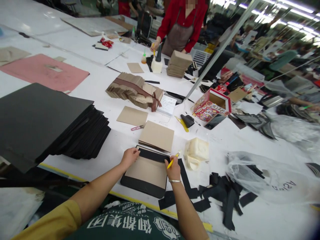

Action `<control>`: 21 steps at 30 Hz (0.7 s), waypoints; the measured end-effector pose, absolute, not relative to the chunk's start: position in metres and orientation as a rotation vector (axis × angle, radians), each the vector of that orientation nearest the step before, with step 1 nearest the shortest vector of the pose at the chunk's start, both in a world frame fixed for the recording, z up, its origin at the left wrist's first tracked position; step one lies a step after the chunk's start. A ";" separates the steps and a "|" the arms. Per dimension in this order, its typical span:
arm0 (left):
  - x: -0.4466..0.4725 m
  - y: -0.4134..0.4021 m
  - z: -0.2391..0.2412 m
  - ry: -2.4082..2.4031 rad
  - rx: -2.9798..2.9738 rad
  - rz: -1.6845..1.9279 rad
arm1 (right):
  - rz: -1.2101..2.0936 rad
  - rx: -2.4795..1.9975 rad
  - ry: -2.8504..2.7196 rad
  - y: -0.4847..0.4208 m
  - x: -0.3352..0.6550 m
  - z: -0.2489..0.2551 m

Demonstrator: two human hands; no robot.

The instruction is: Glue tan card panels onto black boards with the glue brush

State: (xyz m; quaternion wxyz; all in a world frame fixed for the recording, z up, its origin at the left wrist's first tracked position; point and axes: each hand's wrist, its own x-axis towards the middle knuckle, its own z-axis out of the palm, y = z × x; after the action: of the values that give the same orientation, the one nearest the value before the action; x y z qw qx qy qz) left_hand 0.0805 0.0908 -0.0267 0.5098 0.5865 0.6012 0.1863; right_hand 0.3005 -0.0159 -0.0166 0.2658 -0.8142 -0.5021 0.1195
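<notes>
A black sheet [140, 185] lies at the table's near edge with a tan cardboard panel [147, 171] on top of it. My left hand [129, 156] presses its curled fingers on the far left corner of the panel. My right hand [173, 168] is closed on a yellow tool [173, 161] and rests at the panel's right edge, where a black strip is folded over the far edge. A silver bracelet sits on that wrist.
A stack of tan cards [157, 135] lies just beyond, a cream glue container [196, 151] to the right, black offcuts [222, 196] and a clear plastic bag [270, 178] further right. A large stack of black sheets [50, 123] fills the left. A person in red [182, 23] works across the table.
</notes>
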 end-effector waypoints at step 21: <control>0.078 0.111 -0.039 1.668 1.648 0.325 | 0.229 -2.215 -1.342 -0.012 0.298 -0.044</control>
State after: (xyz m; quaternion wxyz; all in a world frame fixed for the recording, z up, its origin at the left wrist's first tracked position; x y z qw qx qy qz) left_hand 0.0784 0.1107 -0.0387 0.3774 0.6446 0.6525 0.1272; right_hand 0.2985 -0.0115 -0.0444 0.2674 -0.8210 -0.4973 0.0848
